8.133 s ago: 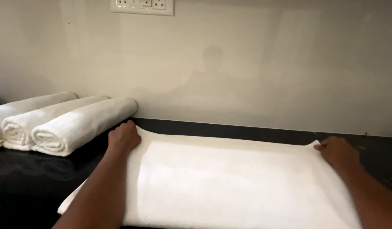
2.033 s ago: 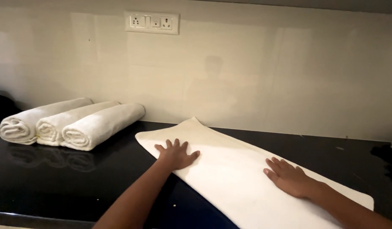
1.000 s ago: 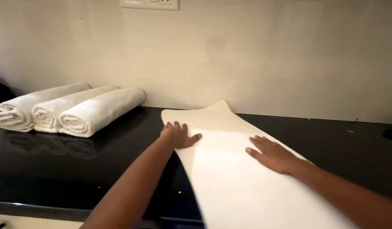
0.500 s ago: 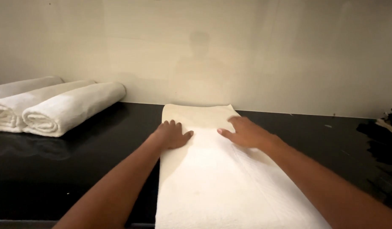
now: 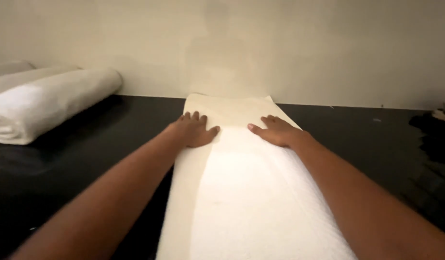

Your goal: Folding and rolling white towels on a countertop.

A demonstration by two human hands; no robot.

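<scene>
White terry towel (image 5: 241,192), folded into a long narrow strip, is lying flat on the black glossy worktop (image 5: 357,139), running from the near edge away to the pale wall (image 5: 328,48), its far end just short of that wall

Left hand (image 5: 193,131) is resting palm down on the strip's left edge near the far end, fingers spread flat, part of the palm overhanging onto the worktop. Right hand (image 5: 275,131) is lying palm down on the right side at about the same level, fingers spread and pointing inward toward the left hand. Neither grip is pinching anything; both are pressing open on the cloth

To the left, well apart from the strip, rolled white towels (image 5: 44,103) are lying side by side against the wall; I am counting at least two, a third possibly cut off by the frame edge

Judgement on the step in hand: I am reading this as the smoothing and squaring of the folded strip, with both palms flattening the far end. No roll is started yet; the cloth is showing no curl at either end that I can see

Judgement on the next move: it is calling for even pressure from both palms so the long edges stay parallel, then a change from flat palms to fingertips taking hold of one short end. The near end is running out of frame, so I cannot tell how it is lying
</scene>
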